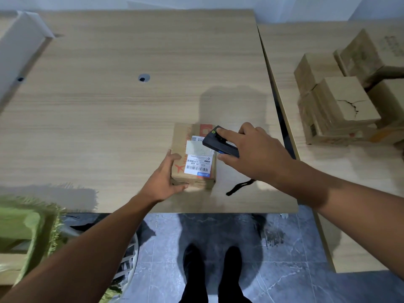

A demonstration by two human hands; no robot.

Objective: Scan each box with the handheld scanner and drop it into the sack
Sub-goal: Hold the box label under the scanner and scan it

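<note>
A small cardboard box (181,149) with a white shipping label on top lies near the front edge of the wooden table (109,106). My left hand (166,180) grips its near left corner. My right hand (253,152) holds a black handheld scanner (218,143) just above the box's right side, index finger on its top, nose toward the label. The scanner's black wrist strap (239,187) trails on the table. The green woven sack (28,228) stands open at the lower left, with cardboard visible inside.
Several more cardboard boxes (341,106) are stacked on a second table (284,62) at the right. A white panel (19,44) leans at the far left. My feet (212,274) stand on the grey tiled floor below the table edge.
</note>
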